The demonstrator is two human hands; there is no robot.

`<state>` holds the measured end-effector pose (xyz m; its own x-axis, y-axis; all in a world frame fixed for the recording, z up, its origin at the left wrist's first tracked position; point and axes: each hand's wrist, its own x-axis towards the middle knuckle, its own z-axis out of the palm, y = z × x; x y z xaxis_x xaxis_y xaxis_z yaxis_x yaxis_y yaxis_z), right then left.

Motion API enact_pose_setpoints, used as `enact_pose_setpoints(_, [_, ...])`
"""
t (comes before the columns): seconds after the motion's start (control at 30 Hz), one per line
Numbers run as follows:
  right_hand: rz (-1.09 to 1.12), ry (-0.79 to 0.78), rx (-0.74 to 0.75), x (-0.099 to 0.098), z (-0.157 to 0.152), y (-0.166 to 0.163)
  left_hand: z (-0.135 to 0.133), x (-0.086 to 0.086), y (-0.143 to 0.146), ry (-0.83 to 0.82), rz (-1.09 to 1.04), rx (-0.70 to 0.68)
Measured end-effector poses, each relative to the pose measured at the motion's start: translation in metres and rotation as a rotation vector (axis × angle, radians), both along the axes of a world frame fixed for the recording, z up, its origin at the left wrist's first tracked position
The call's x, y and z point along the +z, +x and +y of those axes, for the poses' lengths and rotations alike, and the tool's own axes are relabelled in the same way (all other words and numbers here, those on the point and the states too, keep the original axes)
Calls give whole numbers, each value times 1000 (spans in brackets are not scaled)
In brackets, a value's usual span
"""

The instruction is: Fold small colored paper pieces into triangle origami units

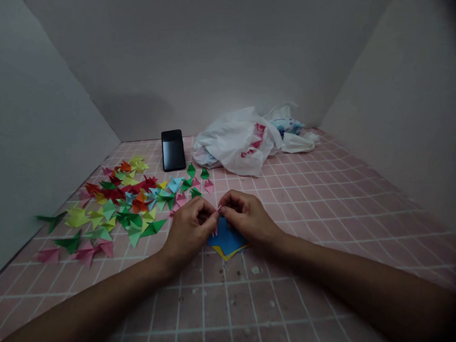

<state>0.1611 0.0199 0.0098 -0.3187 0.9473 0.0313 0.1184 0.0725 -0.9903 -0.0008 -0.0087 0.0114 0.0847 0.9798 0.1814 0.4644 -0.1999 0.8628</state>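
Observation:
Between the fingertips of both hands is a small pink folded paper (217,226), mostly hidden by the fingers. My left hand (191,230) pinches it from the left, thumb against forefinger. From the right, my right hand (246,217) pinches its upper end. Directly beneath the hands lies a stack of square paper sheets (228,241), blue on top with yellow edges showing below. To the left spreads a pile of small folded paper birds (128,197) in red, green, yellow, pink and light blue.
A black phone (173,151) lies behind the paper pile. Further right, a crumpled white plastic bag (237,141) with red print sits near the back wall, beside a blue-and-white packet (288,126). Pink checked cloth (344,196) covers the surface, with walls on three sides.

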Motion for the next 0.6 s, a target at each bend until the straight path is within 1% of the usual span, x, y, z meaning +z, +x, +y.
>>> enact_pose_setpoints(0.17, [-72, 10, -31, 0, 0, 0, -3, 5, 1, 256, 249, -48])
enact_pose_setpoints(0.33, [-92, -18, -39, 3, -1, 0, -4, 4, 0, 407, 414, -97])
enact_pose_setpoints(0.5, [-148, 7, -47, 4, -2, 0, -3, 2, -2, 469, 518, -103])
enact_pose_setpoints(0.6, [-189, 48, -54, 5, -1, 1, -3, 2, -3, 426, 473, -93])
